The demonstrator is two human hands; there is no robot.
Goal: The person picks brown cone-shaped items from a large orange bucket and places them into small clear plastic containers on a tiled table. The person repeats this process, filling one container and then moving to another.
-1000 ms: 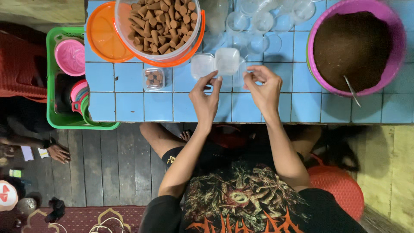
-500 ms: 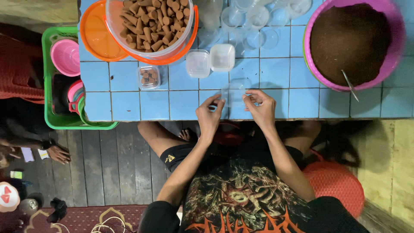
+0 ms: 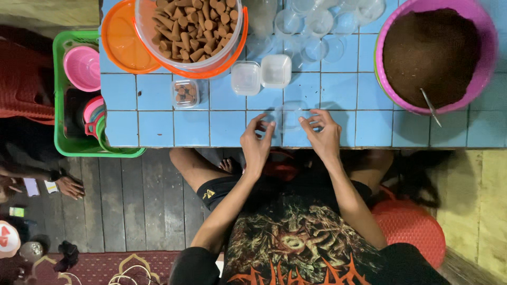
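While both hands rest at the near edge of the blue tiled table (image 3: 338,89), the purple basin (image 3: 488,63) of brown powder sits beyond the right hand (image 3: 323,138). Left hand (image 3: 256,142) and right hand, fingers loosely curled, pinch a clear container (image 3: 291,115) between them.

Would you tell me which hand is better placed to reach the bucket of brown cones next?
Left, probably. The left hand sits beside the clear cup on the same side as the bucket of brown cones. The right hand lies farther off, toward the purple basin.
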